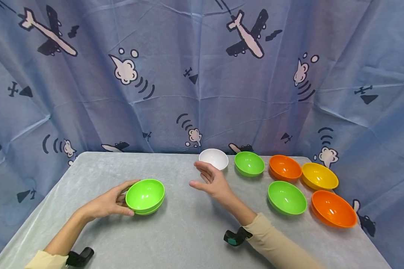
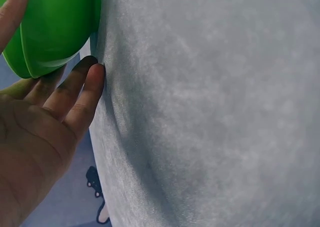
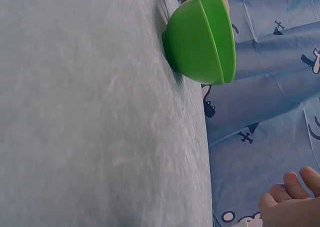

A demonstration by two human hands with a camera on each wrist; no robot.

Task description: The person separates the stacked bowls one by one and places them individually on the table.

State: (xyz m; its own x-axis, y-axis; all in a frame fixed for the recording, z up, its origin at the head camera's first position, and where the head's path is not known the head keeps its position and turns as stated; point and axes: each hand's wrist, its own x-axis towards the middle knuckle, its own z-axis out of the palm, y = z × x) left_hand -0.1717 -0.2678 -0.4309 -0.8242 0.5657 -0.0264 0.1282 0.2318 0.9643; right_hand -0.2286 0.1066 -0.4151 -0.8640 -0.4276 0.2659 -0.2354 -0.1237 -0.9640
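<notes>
Two green bowls (image 1: 145,196), one nested inside the other, stand upright on the left part of the table. My left hand (image 1: 109,201) holds them by their left side, thumb at the front and fingers curved behind. In the left wrist view, the fingers (image 2: 85,94) lie along the lower side of the green bowls (image 2: 60,32). The right wrist view shows both rims of the stack (image 3: 192,42) from the side. My right hand (image 1: 213,183) hovers mid-table with fingers spread and nothing in it, in front of a white bowl (image 1: 215,157) that it partly overlaps.
At the back right stand a green bowl (image 1: 249,164), an orange bowl (image 1: 285,168) and a yellow bowl (image 1: 320,176). Nearer are another green bowl (image 1: 287,198) and a larger orange bowl (image 1: 334,209). A blue printed curtain (image 1: 168,82) hangs behind the grey-covered table (image 1: 175,239).
</notes>
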